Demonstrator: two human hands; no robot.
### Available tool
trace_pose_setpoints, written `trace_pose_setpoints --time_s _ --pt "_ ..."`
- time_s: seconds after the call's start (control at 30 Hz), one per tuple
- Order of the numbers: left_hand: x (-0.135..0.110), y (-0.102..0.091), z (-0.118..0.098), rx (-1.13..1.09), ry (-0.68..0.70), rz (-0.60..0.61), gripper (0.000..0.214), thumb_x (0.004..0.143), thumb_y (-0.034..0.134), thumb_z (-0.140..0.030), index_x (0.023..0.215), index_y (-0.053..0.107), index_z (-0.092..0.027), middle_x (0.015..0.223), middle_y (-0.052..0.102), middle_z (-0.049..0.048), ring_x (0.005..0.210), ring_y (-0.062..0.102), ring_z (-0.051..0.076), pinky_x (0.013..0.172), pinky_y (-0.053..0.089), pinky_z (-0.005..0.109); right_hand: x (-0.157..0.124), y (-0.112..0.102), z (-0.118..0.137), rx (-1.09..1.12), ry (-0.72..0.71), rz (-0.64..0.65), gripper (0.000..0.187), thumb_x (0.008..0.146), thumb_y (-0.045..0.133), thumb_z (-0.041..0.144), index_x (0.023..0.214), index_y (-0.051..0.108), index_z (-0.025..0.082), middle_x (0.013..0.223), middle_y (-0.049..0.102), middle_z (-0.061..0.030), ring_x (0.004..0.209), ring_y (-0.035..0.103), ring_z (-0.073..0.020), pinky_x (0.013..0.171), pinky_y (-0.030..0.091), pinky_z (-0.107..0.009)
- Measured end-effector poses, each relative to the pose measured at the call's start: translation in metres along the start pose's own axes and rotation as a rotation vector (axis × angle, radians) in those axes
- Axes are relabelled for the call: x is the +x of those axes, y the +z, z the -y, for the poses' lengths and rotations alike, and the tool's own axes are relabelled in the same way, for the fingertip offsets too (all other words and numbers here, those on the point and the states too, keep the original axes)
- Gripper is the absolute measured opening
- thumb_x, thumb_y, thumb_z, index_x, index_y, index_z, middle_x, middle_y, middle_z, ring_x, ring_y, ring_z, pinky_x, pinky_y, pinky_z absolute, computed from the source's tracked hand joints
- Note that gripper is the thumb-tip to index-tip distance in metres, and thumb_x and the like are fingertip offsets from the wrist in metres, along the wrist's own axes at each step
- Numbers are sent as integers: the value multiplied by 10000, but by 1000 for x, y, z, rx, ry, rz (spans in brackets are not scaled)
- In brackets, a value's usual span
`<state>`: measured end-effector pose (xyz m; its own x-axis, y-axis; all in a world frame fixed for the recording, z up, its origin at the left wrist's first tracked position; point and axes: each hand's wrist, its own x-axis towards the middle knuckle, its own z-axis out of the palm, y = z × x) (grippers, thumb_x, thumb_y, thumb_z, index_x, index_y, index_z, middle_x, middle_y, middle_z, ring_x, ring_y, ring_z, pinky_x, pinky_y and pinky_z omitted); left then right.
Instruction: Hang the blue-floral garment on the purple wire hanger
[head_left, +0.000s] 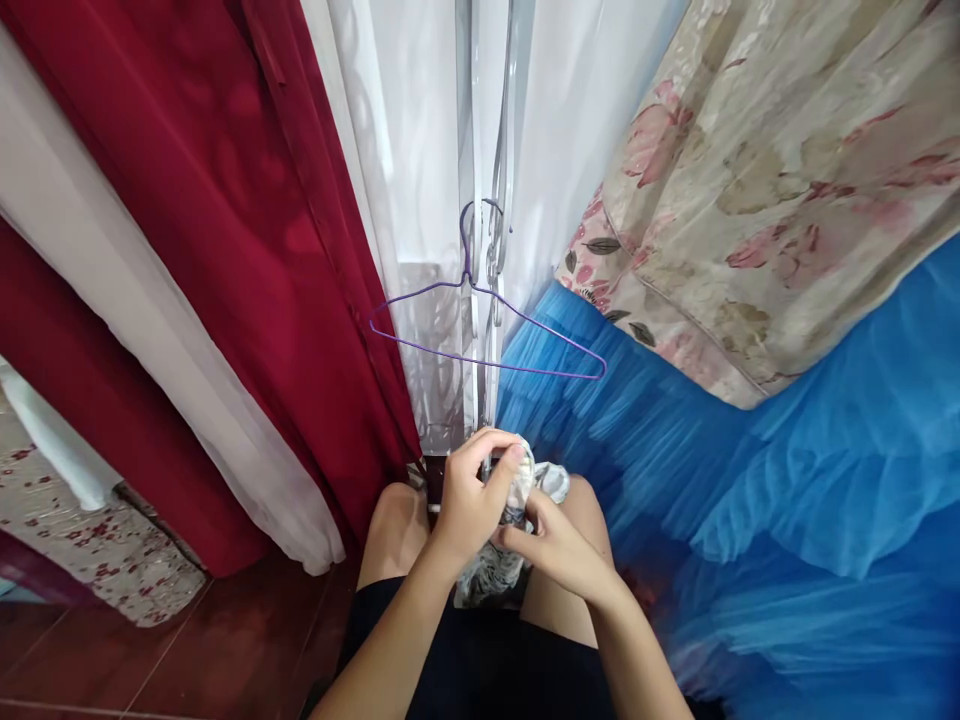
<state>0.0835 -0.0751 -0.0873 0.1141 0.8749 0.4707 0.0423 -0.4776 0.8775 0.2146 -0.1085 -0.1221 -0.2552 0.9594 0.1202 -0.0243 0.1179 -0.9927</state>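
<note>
Both hands are over my lap on a bunched grey-and-white patterned cloth [491, 578]. My left hand [472, 490] pinches an upper fold between thumb and fingers. Lower and to the right, my right hand [559, 540] has its fingers closed at the same cloth, with some fingertips hidden in the folds. A loose end of it lies against my right knee. What kind of garment or piece the cloth is, I cannot tell. Just beyond my hands hangs a bare purple wire hanger [487, 365], its hook at the pale vertical straps [501, 140].
A red curtain [300, 300] and pale drapes hang to the left, white fabric [412, 130] straight ahead. On the right are a floral cloth [750, 180] and ruffled blue tulle [750, 480] close to my right arm. Dark red tiles [217, 650] cover the floor.
</note>
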Motion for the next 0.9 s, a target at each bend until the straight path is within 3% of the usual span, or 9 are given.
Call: trace_pose_setpoints --time_s 0.07,0.17,0.2,0.27,0.37,0.53,0.67,0.77,0.9 --pt "1 0 3 41 65 69 233 980 567 -407 1107 674 -243 1176 659 95 1136 609 255 1037 456 384 6 -6 16 89 40 50 137 834 693 305 916 705 196 850 676 -30 810 594 -221 772 481 -330" --pt "-5 -11 22 23 -10 328 418 997 509 -455 1357 549 -247 1342 599 111 1252 557 269 1087 422 393 11 -27 32 185 105 34 261 851 698 431 807 699 173 729 647 -21 682 553 -184 709 469 -311" --pt "-9 -15 31 47 -63 443 411 983 527 -475 1307 587 -229 1269 641 102 1185 592 272 1034 454 379 11 -37 37 187 121 46 282 840 710 449 800 700 170 717 646 -21 659 547 -176 690 467 -305" --pt "-19 -23 47 198 -165 585 343 928 602 -514 972 691 -186 928 695 55 905 641 248 836 494 333 11 -64 49 116 118 63 297 818 729 449 743 694 164 675 631 -19 599 518 -155 608 440 -279" --pt "-25 -36 58 424 -223 501 448 932 586 -505 634 547 -173 599 509 -4 631 509 164 630 388 292 17 -108 69 -90 15 -50 303 769 746 387 592 643 163 538 533 9 482 395 -109 459 298 -240" --pt "2 -56 29 245 -64 327 349 947 574 -398 686 532 -169 784 561 31 753 524 160 687 403 278 69 -160 96 -260 -188 -247 292 683 735 272 477 554 172 466 449 35 437 337 -76 425 218 -231" --pt "31 -62 -6 -107 -275 291 350 872 675 -498 868 497 -196 692 540 -19 587 494 115 539 364 220 135 -169 105 -170 -288 -394 273 658 727 255 474 541 179 456 468 42 424 367 -67 408 259 -215" --pt "47 -74 -17 -164 -346 272 454 809 752 -504 1033 475 -223 707 622 -13 528 535 121 493 376 205 170 -156 106 -32 -121 -289 162 684 757 265 625 642 167 542 617 4 470 525 -112 438 395 -219" --pt "62 -119 -4 113 -252 230 467 774 789 -477 1080 542 -225 661 608 -34 523 518 123 490 354 199 175 -131 99 90 90 33 274 680 850 309 846 715 137 769 761 -89 630 697 -202 575 562 -290"
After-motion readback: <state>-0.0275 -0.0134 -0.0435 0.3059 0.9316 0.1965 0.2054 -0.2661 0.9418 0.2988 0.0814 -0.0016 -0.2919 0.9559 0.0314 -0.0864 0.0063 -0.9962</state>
